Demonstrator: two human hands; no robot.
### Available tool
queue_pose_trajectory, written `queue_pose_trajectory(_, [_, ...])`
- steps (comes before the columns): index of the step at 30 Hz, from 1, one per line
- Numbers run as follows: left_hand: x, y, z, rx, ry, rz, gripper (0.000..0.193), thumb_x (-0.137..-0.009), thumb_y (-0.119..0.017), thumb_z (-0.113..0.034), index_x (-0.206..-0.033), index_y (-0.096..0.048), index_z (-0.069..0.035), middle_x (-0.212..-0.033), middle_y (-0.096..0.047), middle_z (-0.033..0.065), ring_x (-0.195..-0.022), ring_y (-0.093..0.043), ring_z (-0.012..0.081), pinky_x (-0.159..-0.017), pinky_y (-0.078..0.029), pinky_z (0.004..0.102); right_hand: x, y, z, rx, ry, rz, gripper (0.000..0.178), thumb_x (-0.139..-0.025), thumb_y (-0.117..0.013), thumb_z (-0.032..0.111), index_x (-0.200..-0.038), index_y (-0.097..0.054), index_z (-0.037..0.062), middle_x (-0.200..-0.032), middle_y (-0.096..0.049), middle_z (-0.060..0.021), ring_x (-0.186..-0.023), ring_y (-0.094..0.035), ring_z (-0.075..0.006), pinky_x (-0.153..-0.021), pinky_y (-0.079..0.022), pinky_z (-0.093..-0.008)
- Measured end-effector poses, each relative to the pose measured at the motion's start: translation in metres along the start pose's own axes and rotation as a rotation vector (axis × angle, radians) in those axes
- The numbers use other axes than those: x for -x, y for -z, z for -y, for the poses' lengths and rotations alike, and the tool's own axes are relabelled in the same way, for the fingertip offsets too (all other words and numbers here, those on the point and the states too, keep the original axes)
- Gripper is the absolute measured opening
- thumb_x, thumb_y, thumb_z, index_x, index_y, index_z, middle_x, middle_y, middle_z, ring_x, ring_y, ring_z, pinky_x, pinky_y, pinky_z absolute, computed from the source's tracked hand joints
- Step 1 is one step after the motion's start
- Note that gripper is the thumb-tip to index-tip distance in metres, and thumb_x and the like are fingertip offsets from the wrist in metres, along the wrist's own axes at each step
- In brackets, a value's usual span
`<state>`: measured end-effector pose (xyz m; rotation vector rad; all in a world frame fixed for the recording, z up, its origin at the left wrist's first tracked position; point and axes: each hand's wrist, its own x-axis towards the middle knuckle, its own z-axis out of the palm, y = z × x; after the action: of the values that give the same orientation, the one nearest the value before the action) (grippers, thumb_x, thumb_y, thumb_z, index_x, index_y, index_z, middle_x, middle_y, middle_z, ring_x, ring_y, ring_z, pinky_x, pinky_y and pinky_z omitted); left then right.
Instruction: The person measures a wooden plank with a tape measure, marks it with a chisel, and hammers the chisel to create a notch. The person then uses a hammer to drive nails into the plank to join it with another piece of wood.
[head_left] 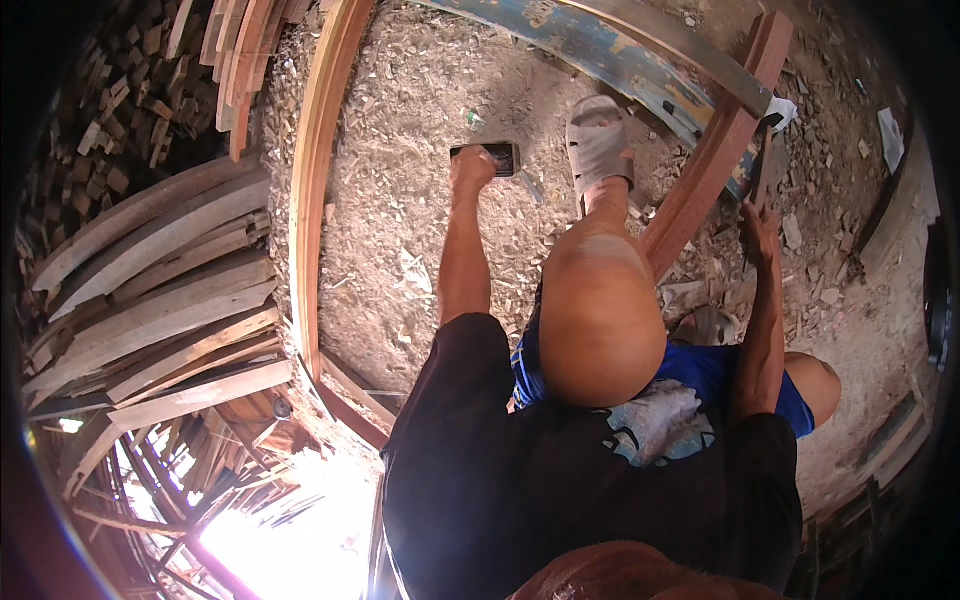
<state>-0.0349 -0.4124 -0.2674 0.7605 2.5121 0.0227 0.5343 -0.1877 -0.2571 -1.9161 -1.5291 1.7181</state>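
My left hand [472,168] reaches down to a dark rectangular phone [508,160] just above or on the dirt floor. Its fingers curl over the phone's left part and hide it. Off to the right, my right hand [760,228] is closed around a long, narrow, dark tool [765,172] that points away from me. What kind of tool it is I cannot make out. Beside that hand, a reddish wooden beam [705,170] slants from near my knee to the far right, its far part crossed by a thinner wooden strip [680,50].
A worn blue-painted board [590,50] lies across the far side. Long planks [318,150] stand along the left, next to stacked timber [170,270]. My sandalled foot [600,150] is planted between phone and beam. Wood chips litter the floor [390,220]. A small green-and-white object [474,119] lies beyond the phone.
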Motion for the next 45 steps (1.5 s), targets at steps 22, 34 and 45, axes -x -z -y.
queue_pose_trajectory(22, [-0.003,0.019,0.051,1.421,0.031,0.183,0.016,-0.091,-0.081,-0.005,-0.084,-0.066,-0.004,-0.080,-0.073,0.0093,-0.065,-0.065,0.0121,-0.058,-0.052,0.0240,-0.008,0.007,-0.015,0.006,-0.077,-0.148,0.044,-0.103,-0.068,0.043,-0.120,-0.060,0.0028,-0.092,-0.064,-0.0055,-0.071,-0.058,-0.0151,-0.060,-0.047,-0.0339])
queue_pose_trajectory(34, [0.014,0.034,0.000,0.012,0.108,0.018,0.034,-0.088,-0.075,-0.037,-0.114,-0.081,-0.016,-0.110,-0.079,0.0178,-0.105,-0.076,0.0374,-0.092,-0.059,0.0478,-0.008,0.003,-0.006,-0.012,-0.117,-0.071,0.040,-0.101,-0.071,0.040,-0.114,-0.061,0.0033,-0.084,-0.060,-0.0027,-0.064,-0.054,-0.0130,-0.057,-0.042,-0.0314])
queue_pose_trajectory(45, [0.004,-0.040,-0.020,-0.011,0.187,-0.287,0.016,-0.084,-0.068,-0.021,-0.095,-0.076,-0.011,-0.103,-0.074,0.0191,-0.105,-0.064,0.0391,-0.097,-0.044,0.0526,-0.015,-0.011,-0.007,-0.165,-0.150,-0.045,0.031,-0.103,-0.070,0.030,-0.116,-0.061,0.0033,-0.094,-0.066,-0.0052,-0.075,-0.060,-0.0142,-0.063,-0.048,-0.0322])
